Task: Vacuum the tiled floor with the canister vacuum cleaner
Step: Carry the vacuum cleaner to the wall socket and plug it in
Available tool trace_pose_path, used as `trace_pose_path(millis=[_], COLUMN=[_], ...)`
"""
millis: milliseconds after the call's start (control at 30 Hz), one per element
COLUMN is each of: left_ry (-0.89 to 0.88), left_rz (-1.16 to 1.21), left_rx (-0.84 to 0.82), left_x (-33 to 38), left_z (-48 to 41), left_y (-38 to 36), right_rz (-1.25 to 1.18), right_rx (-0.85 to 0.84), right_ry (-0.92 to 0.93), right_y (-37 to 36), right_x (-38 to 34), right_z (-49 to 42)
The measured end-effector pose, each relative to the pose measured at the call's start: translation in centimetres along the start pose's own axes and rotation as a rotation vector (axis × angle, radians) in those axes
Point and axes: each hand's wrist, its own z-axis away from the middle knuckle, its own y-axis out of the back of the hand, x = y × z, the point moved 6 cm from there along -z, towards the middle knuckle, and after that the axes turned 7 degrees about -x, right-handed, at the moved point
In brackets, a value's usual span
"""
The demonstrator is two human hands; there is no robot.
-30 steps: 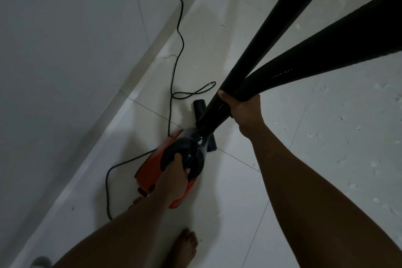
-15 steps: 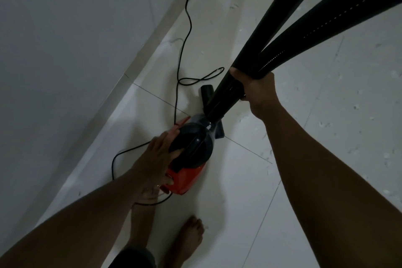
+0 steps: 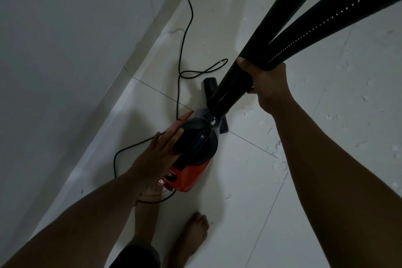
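Overall light: dim, so dark parts lose detail.
Cut off: both black tubes (image 3: 300, 13) run out of the top edge; their far ends are unseen.
Hidden: the floor nozzle (image 3: 224, 125) sits mostly behind the tube, only dark corners showing.
Hard to make out: the small lit spot on the canister's rear end, beside the left wrist.
Canister vacuum cleaner (image 3: 191, 159): on the tiled floor (image 3: 250, 191) near the wall, rounded orange-red shell, smooth dark grey domed top.
Left hand (image 3: 156, 156): grip loose, fingers spread flat against the canister's side, not closed round anything.
Right hand (image 3: 267, 80): grip closed around the two tubes where they meet; one tube is smooth, the other carries a row of bright dots.
Power cord (image 3: 185, 35): thin, black, looping over the floor along the wall (image 3: 65, 28).
Floor texture: glossy pale tiles, thin dark grout lines, pale flecks scattered at right.
Bare feet (image 3: 191, 237): below the canister.
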Motion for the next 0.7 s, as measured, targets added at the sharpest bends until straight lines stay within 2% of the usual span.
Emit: trace_pose_path(millis=[567, 700], left_ry=[-0.012, 0.035], left_rz=[-0.173, -0.115], left_rx=[0.048, -0.03], left_x=[0.7, 0.6], left_z=[0.2, 0.3], left_y=[1.4, 1.6], right_rz=[-0.005, -0.018], right_rx=[0.008, 0.019], right_ry=[0.004, -0.017], right_y=[0.4, 0.3], right_x=[0.2, 0.7], right_z=[-0.6, -0.5])
